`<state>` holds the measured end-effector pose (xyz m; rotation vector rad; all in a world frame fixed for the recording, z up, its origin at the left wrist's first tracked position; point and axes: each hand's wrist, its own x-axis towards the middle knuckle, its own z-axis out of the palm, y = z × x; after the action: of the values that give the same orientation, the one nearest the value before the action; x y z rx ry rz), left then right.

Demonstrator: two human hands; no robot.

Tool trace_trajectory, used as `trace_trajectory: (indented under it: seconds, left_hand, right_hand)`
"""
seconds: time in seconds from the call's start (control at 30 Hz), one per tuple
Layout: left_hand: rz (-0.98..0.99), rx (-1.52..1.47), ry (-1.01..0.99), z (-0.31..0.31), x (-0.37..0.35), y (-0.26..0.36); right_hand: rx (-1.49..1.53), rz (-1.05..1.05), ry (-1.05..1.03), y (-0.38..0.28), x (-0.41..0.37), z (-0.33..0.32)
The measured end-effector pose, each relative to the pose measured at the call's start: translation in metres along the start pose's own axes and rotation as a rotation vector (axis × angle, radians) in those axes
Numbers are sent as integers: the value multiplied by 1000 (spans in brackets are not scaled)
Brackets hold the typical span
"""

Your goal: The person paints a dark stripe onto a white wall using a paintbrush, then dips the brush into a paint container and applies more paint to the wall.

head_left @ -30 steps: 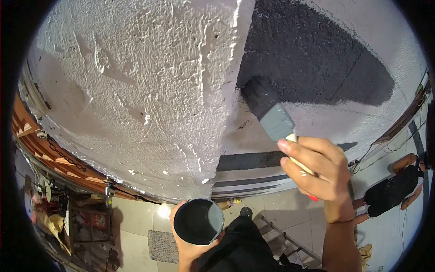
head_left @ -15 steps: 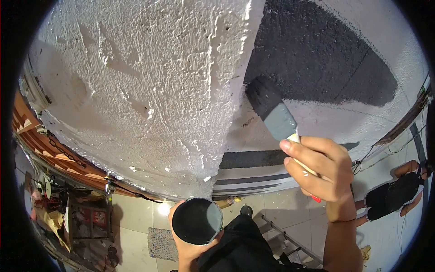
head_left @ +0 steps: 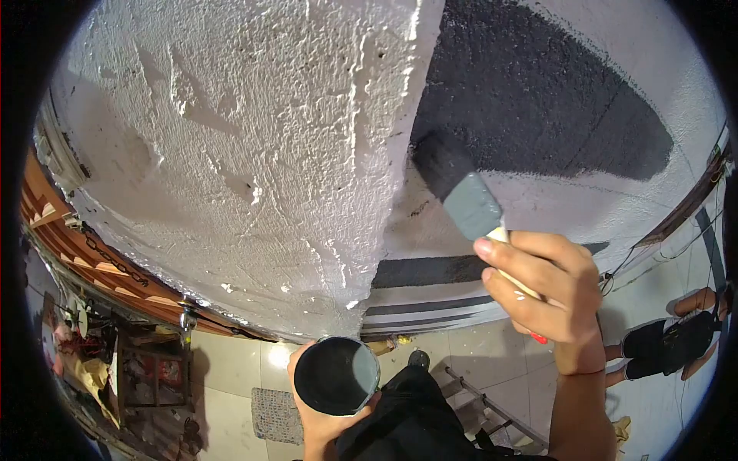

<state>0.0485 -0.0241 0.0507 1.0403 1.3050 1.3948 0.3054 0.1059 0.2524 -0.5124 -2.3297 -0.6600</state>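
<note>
Pinched in my right hand (head_left: 542, 284) is a paintbrush (head_left: 472, 206) with a pale handle and a grey-coated ferrule. Its dark bristles press on the wall at the lower left corner of a large dark grey painted patch (head_left: 530, 92). My left hand (head_left: 327, 426) wraps round a round tub of paint (head_left: 336, 376), held low in front of my body. Dark paint shows inside the tub, with a lighter grey area on the right of its inner wall. Left of the patch runs rough white wall (head_left: 254, 138); darker stripes (head_left: 430, 270) lie below the brush.
Behind my legs a ladder (head_left: 492, 407) lies across the view over the tiled floor (head_left: 231, 369), near a grey mat (head_left: 275, 415). At the right stands another person (head_left: 669, 342) in dark clothes. A cluttered rack (head_left: 154, 376) is at lower left, below orange-brown wooden trim (head_left: 58, 211).
The brush has shifted very slightly left along the patch's corner. The person at the right has moved a little. My left hand and the tub stay nearly in place.
</note>
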Motion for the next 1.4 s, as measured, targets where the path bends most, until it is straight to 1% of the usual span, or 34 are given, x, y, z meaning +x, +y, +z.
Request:
trace_trajectory:
  seconds: [0.13, 0.23, 0.37, 0.43, 0.53, 0.63, 0.73, 0.83, 0.93, 1.03, 1.13, 1.27, 1.4]
  left_hand:
    - [-17, 0, -1, 0, -1, 3]
    - [1, 54, -15, -1, 0, 1]
    - [14, 82, -11, -1, 1, 5]
    - [29, 9, 6, 0, 1, 0]
    - [35, -23, 20, -1, 1, -7]
    - [26, 20, 10, -2, 1, -8]
    - [22, 52, -2, -2, 3, -4]
    - [28, 38, -1, -1, 4, -4]
    - [19, 57, -1, -2, 4, -3]
    - [9, 72, -4, -2, 5, -3]
    - [13, 77, -14, -2, 5, -1]
    - [24, 31, -22, 2, 7, -1]
    - [42, 22, -16, 0, 7, -3]
  right_hand:
    - [-68, 9, 67, 3, 5, 1]
    - [-38, -31, -34, 2, 9, 2]
    - [19, -9, -29, 1, 5, 8]
    - [23, 15, -57, -1, 5, 1]
    - [-40, -21, 107, 1, 2, -1]
    - [-67, -13, 98, 5, 6, -1]
    - [-36, -22, -22, 4, 9, 2]
    - [19, -34, -27, 4, 4, 7]
    - [48, -5, -41, 1, 4, 4]
    - [22, -17, 59, 0, 6, -6]
    - [-38, -4, 11, 4, 12, -7]
    - [-3, -51, 24, 7, 5, 9]
    - [26, 4, -24, 2, 3, 0]
